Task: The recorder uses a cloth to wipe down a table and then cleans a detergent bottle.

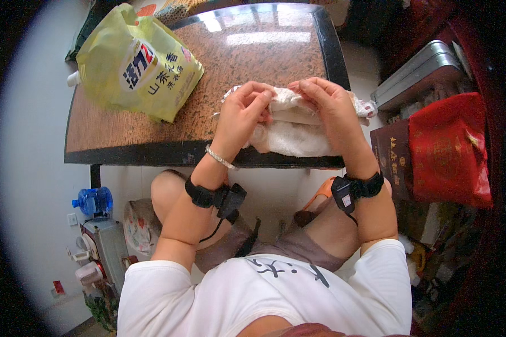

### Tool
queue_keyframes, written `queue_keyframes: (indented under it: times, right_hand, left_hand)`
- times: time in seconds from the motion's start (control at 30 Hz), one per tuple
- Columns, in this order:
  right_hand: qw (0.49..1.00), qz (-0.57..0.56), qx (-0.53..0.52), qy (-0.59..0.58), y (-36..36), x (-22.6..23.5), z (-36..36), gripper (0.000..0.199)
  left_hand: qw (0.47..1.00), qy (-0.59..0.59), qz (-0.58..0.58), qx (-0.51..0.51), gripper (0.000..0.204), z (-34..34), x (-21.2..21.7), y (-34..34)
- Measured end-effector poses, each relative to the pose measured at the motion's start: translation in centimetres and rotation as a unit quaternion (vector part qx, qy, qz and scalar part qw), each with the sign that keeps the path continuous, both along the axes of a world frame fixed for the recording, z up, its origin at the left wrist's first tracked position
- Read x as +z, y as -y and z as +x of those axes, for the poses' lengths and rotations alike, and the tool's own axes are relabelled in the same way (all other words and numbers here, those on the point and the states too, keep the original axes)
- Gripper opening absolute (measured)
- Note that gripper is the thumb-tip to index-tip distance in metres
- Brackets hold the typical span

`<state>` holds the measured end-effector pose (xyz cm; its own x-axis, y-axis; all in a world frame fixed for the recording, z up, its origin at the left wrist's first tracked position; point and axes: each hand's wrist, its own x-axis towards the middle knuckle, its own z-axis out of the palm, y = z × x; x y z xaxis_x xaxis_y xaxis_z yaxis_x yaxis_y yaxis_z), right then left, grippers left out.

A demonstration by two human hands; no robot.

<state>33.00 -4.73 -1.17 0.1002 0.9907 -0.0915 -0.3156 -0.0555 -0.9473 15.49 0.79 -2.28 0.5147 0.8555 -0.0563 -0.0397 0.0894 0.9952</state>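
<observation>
White shirt (264,292) and bare knees fill the near edge, both wrists in black strap-on bands. Worktop (152,121): brown speckled slab, glossy black rim, glare at far end, so likely slick. Yellow-green refill pouch (135,62) lies flat at far left, well apart from the hands. White towel (295,135) sits bunched at the near edge, right of centre. Looks soft, light, limp; will sag, so best taken by a hem or corner. Left hand (242,109) pinches its top fold, fingers closed on cloth. Right hand (326,104) does the same just beside it, fingertips nearly meeting. Room: pale floor, red bag (450,151) and metal case (419,73) right, blue water jug (93,200) lower left.
</observation>
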Motion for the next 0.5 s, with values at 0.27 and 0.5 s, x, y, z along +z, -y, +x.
queue_keyframes:
  times: [0.27, 0.5]
  right_hand:
    - [0.999, 0.004, 0.016, 0.032, -0.2, -0.6, 0.5, 0.022]
    - [0.998, 0.028, 0.03, -0.044, -0.1, 0.2, 0.2, 0.017]
  left_hand:
    - [1.0, 0.009, -0.008, 0.025, 0.019, -0.1, -0.3, -0.2]
    - [1.0, 0.006, -0.005, 0.028, 0.019, 0.1, -0.3, -0.5]
